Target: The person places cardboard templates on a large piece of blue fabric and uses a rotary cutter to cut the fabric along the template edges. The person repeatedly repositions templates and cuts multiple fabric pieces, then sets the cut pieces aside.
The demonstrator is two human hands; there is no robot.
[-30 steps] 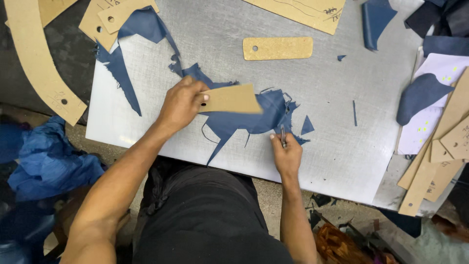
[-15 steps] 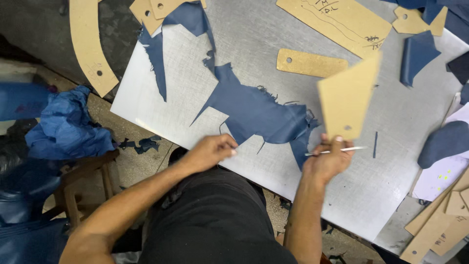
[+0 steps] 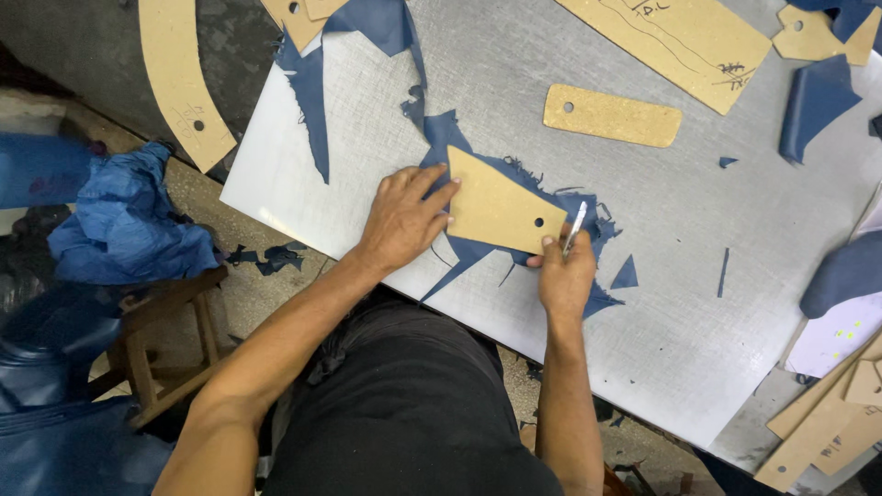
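Cardboard pattern [image 3: 501, 213], stiff and light, lies on limp blue leather [image 3: 459, 152] near the tabletop's [image 3: 735, 367] front edge, pinned flat by the left hand [image 3: 404, 216] with open grip, best held there, while the right hand [image 3: 563, 276] clenches a thin blade [image 3: 575, 226].

Left hand [image 3: 402, 219] lies flat, palm down, fingers spread and stretched toward the right, wrist straight; left forearm runs bare from lower left up to it; right hand [image 3: 564, 274] curled in a loose fist, thumb and forefinger pinched together in a pen grip; right forearm near vertical below it.
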